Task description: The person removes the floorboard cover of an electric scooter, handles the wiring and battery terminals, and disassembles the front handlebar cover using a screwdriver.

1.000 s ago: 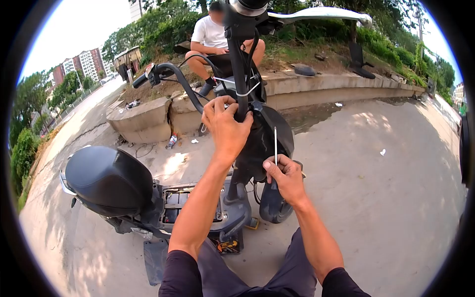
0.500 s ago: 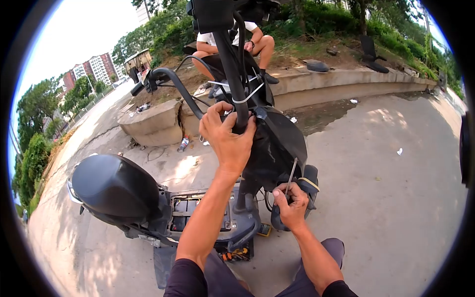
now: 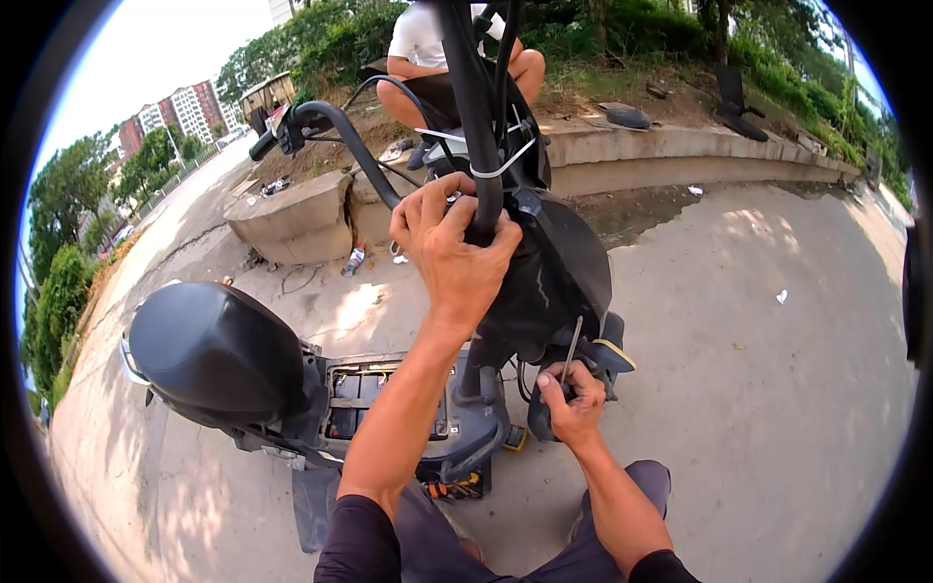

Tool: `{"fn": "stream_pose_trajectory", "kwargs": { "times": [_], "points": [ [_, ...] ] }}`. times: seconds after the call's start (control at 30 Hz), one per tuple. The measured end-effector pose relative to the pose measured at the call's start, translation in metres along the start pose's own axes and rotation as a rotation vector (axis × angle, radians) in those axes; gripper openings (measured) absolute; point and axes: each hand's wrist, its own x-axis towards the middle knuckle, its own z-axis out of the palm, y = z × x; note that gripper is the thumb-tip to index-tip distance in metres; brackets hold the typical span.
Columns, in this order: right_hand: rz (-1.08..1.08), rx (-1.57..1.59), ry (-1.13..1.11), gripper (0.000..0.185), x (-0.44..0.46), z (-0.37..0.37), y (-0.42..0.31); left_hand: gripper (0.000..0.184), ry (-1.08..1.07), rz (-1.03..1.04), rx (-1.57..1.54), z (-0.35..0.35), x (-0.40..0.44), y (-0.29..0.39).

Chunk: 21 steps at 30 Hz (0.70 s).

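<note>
An electric scooter with a black seat (image 3: 216, 335) stands across my view, its floor compartment (image 3: 389, 398) uncovered. My left hand (image 3: 452, 248) is wrapped around the lower end of the black handlebar (image 3: 478, 126), just under a white cable tie (image 3: 494, 173). The fingers are closed there, and the fingertips are partly hidden. Lower on the right, beside the black front panel (image 3: 539, 291), my right hand (image 3: 578, 403) is closed on a screwdriver. Its thin metal shaft (image 3: 573, 342) points upward, while the handle is hidden in the palm.
Behind the handlebar a person (image 3: 420, 49) in a white top sits on the concrete ledge (image 3: 661, 155). Orange-handled tools (image 3: 457, 486) lie under the footboard, near a yellow-and-black device (image 3: 516, 437). Litter and a wet patch mark the ground.
The handlebar and front panel have shifted to the right, with my left hand still on the bar. A yellow-edged part by the front wheel has swung right. My right hand keeps the screwdriver.
</note>
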Motion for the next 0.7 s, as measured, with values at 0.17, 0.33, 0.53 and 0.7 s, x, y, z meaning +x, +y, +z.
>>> {"fn": "stream_pose_trajectory", "kwargs": {
  "times": [0.17, 0.33, 0.53, 0.7],
  "points": [
    [-0.015, -0.029, 0.010, 0.016, -0.004, 0.000, 0.007, 0.019, 0.055, 0.010, -0.009, 0.007, -0.003, -0.003],
    [-0.005, -0.041, -0.053, 0.016, -0.008, -0.004, 0.004, 0.015, 0.108, 0.051, -0.022, 0.010, -0.004, -0.002],
    [-0.008, -0.033, -0.082, 0.017, -0.009, -0.003, 0.004, 0.017, 0.103, 0.065, -0.003, 0.009, -0.003, -0.004],
    [-0.021, 0.083, -0.018, 0.017, -0.002, 0.005, -0.004, 0.018, 0.102, 0.078, -0.021, 0.007, 0.000, -0.004]
  ]
}}
